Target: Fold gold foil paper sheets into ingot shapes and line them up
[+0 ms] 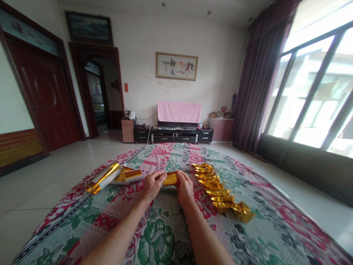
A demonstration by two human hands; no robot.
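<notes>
A small strip of gold foil paper (pixel 171 179) is stretched between my two hands, above the patterned cloth. My left hand (pixel 153 185) pinches its left end between thumb and fingers. At the right end, my right hand (pixel 184 186) grips it the same way. To the right lies a row of folded gold foil pieces (pixel 217 187), several of them overlapping in a slanting line. On the left rest a rolled gold foil sheet (pixel 106 176) and more gold foil sheets (pixel 129 175) showing white undersides.
A floral cloth (pixel 156 241) covers the rounded surface under my hands. Beyond it stand a low black cabinet (pixel 176 137) and a pink cloth (pixel 179 112) draped over something. A curtain (pixel 252 81) and a window (pixel 311 92) are on the right; a red door (pixel 41 92) is on the left.
</notes>
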